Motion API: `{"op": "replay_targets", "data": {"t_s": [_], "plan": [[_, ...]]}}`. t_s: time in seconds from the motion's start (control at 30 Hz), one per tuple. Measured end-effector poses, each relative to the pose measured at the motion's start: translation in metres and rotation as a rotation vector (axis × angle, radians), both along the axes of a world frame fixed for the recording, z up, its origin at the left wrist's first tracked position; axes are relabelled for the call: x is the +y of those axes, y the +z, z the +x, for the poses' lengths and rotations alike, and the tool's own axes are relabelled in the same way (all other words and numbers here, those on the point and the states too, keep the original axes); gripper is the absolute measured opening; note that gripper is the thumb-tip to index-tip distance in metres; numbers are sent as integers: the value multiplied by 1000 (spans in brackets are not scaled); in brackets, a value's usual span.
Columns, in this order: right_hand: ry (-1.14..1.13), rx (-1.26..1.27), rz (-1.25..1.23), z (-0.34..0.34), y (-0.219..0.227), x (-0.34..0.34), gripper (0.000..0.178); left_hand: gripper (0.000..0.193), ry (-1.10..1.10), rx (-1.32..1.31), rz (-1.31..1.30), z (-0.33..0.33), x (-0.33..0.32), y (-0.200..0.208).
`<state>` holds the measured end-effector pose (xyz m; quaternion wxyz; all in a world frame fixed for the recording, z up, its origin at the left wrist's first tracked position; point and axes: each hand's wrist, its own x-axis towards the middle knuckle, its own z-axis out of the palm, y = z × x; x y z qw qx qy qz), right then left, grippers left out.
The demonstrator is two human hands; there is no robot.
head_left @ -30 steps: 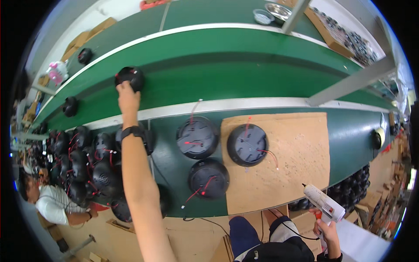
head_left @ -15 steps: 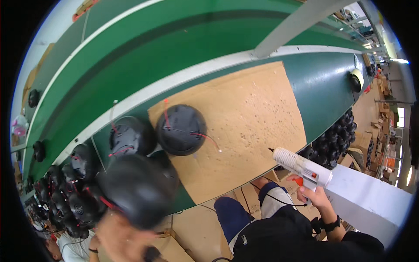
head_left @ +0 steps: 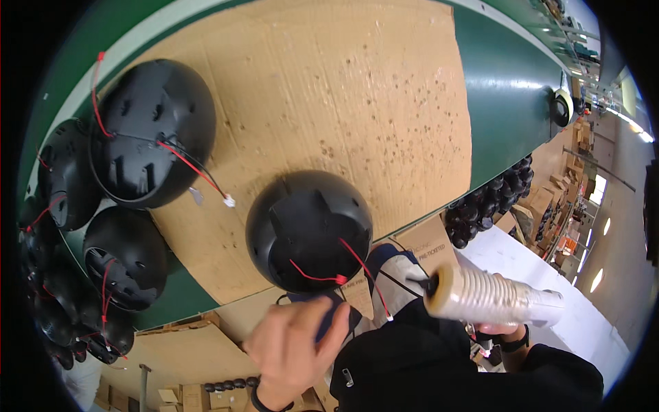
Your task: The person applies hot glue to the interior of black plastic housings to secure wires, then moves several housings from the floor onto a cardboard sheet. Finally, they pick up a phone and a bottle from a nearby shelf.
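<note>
A black helmet shell rests at the near edge of the brown cardboard sheet, its hollow side facing me, with red wires hanging over its rim. Just below that rim is my left hand, slightly blurred, thumb and fingers apart and nothing between them. My right hand grips a white glue gun with a ribbed barrel and a dark nozzle pointing left towards the shell; the barrel hides most of the fingers. A second helmet shell with red and black leads lies at the sheet's left side.
More black shells crowd the left, including a wired shell by the green table edge. A pale yellow and black helmet sits at the far right. Beyond the table's right side are a pile of black shells and a white surface.
My left hand has brought the helmet shell from the left onto the cardboard and let go of it. The glue gun has come up closer, and the view has shifted nearer the table.
</note>
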<state>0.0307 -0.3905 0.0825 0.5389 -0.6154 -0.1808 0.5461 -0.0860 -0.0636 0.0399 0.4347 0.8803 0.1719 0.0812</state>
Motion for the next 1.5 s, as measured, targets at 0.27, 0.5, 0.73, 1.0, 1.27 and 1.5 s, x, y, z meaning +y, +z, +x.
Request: {"op": "replay_targets", "data": {"t_s": [0.27, 0.5, 0.73, 1.0, 1.27, 1.5], "plan": [[-40, 0, 185, 1, 4, 28, 45, 23, -123, 43, 42, 23, 38, -10], [157, -206, 9, -5, 2, 102, 36, 17, 31, 7, -265, 39, 68, -28], [336, -551, -221, -6, 13, 133, 31, 12, 231, 143, -680, 44, 60, -37], [357, -654, -219, -12, 17, 146, 31, 15, 255, 122, -771, 44, 63, -43], [379, -672, -278, -13, 23, 151, 31, 14, 283, 137, -811, 44, 63, -40], [379, -651, -289, -13, 25, 150, 31, 14, 234, 128, -793, 44, 66, -42]]}}
